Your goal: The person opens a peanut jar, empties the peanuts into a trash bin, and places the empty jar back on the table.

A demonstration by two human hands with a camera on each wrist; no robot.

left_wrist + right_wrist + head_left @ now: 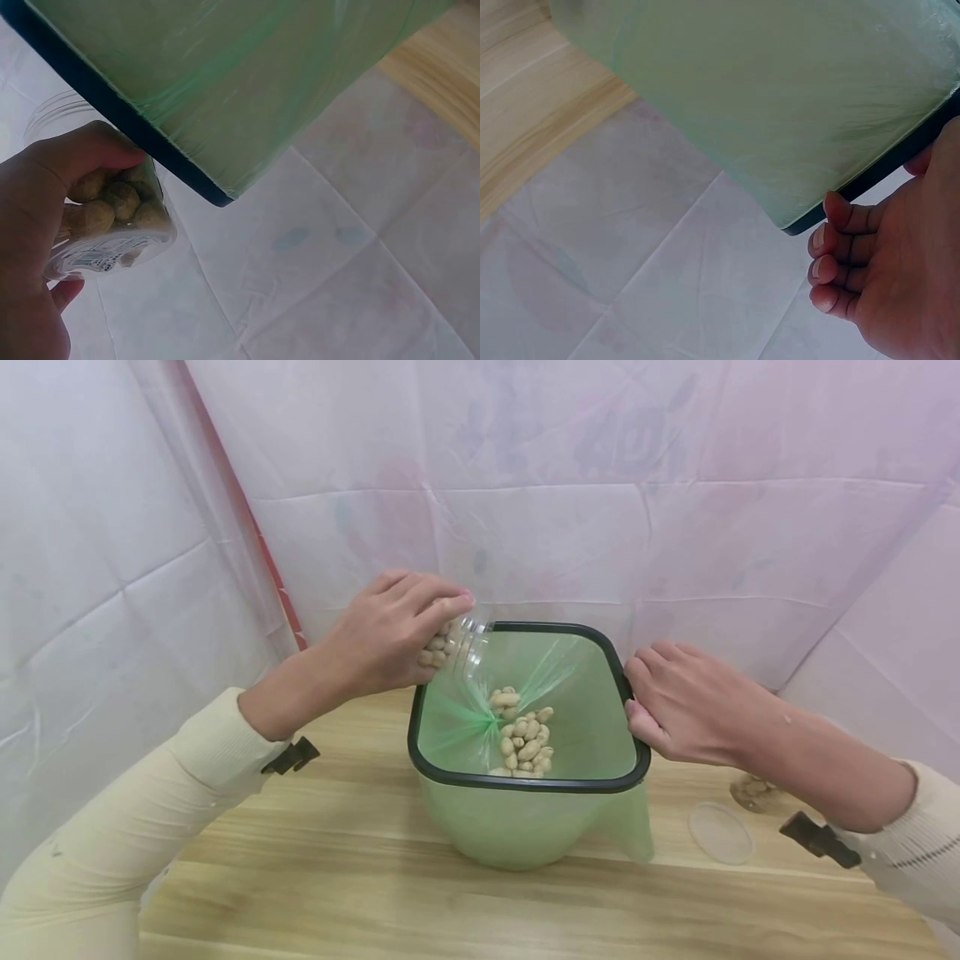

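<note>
- Jar: clear plastic, tipped mouth-down over the back left corner of the bin; the left hand is wrapped round its body, fingers curled over the top. The left wrist view shows peanuts left inside near the base.
- Peanuts: in shell, heaped at the bottom of the bin on the green liner.
- Bin: green, black rim, standing on the wooden table; the right hand clasps the rim's right edge, fingers curled under.
- Lid: clear disc, flat on the table right of the bin, apart from it.
- Handling advice: keep the jar mouth inside the rim line, tilt steeper so the remaining nuts slide out, and hold the bin firmly so it does not shift.
</note>
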